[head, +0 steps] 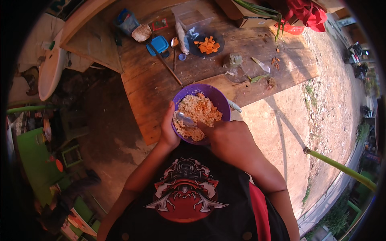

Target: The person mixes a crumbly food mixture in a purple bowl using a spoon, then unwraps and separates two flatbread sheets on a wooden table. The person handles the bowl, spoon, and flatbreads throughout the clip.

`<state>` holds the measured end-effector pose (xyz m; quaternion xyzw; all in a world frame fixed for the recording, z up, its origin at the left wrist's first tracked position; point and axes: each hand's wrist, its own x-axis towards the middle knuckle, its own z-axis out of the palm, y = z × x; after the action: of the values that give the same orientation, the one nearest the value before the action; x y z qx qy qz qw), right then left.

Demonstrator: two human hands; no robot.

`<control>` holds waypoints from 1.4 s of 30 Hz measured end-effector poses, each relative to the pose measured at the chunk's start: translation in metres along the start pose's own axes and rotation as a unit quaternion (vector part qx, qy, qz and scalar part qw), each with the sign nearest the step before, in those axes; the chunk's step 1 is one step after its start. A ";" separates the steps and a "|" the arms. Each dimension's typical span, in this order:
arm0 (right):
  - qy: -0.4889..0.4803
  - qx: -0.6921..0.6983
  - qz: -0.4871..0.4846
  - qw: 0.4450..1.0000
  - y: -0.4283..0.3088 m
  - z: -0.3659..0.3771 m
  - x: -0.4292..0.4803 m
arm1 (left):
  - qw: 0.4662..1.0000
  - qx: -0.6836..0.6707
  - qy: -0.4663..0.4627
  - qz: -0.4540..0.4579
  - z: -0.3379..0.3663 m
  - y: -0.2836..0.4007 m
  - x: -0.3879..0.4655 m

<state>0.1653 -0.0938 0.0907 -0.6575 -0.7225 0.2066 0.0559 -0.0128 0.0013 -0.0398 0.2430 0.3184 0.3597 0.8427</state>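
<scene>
A purple plastic bowl, close to my body at the table's edge, holds a pale, crumbly mixture with orange bits. My left hand grips the bowl's left side, thumb up along the rim. In my right hand is a metal spoon, its bowl resting on the mixture. Beyond the rim on the right, a light-coloured knife handle sticks out; its blade is hidden. Farther back, a dark glass plate carries cut orange pieces.
On the wooden table lie a long-handled ladle, another spoon, a blue lid and vegetable scraps. A clear plastic container and cardboard box stand behind. A person is at lower left.
</scene>
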 end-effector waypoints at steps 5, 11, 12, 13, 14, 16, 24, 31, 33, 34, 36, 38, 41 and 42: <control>0.025 0.064 0.007 0.998 0.007 0.000 -0.003 | 1.000 0.012 0.004 0.016 0.003 0.002 -0.002; 0.005 0.062 -0.035 0.997 0.002 0.012 0.002 | 1.000 -0.021 0.013 -0.008 -0.003 -0.004 0.002; -0.005 0.055 -0.038 0.998 0.002 0.010 0.001 | 1.000 -0.017 0.011 -0.001 -0.006 -0.003 0.003; -0.007 0.047 -0.042 0.998 0.006 0.007 0.001 | 1.000 -0.013 0.009 0.007 -0.008 -0.003 0.003; -0.009 0.038 -0.045 0.998 0.013 0.004 0.000 | 1.000 -0.011 0.013 0.009 -0.008 -0.003 0.003; -0.010 0.012 -0.028 0.999 0.018 -0.005 -0.002 | 1.000 -0.010 0.022 0.019 0.000 0.002 0.001; 0.136 -0.090 0.089 0.983 0.033 -0.002 0.006 | 0.999 0.014 0.036 -0.002 -0.006 -0.001 0.008; 0.110 -0.051 -0.066 0.990 0.038 0.022 0.006 | 0.998 0.053 0.021 -0.027 -0.008 -0.003 0.007; 0.129 -0.032 -0.106 0.985 0.047 0.012 0.002 | 0.999 0.025 0.043 -0.021 -0.005 -0.002 0.007; 0.138 -0.023 -0.125 0.982 0.052 0.007 -0.001 | 0.998 0.011 0.052 -0.018 -0.003 0.000 0.007; 0.157 -0.064 -0.099 0.981 0.057 0.001 -0.002 | 0.998 0.015 0.048 -0.028 0.001 0.007 0.008; 0.182 -0.093 -0.086 0.975 0.064 -0.002 0.001 | 0.998 0.034 0.036 -0.025 0.001 0.010 0.009; 0.177 -0.162 -0.082 0.967 0.064 -0.005 0.011 | 0.995 0.094 0.008 -0.019 -0.006 0.010 0.012; 0.178 -0.168 -0.088 0.965 0.064 -0.004 0.016 | 0.993 0.119 0.001 -0.025 -0.008 0.009 0.013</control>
<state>0.2238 -0.0739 0.0673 -0.6171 -0.7804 -0.0441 0.0903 -0.0157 0.0183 -0.0441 0.3328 0.3658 0.2986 0.8163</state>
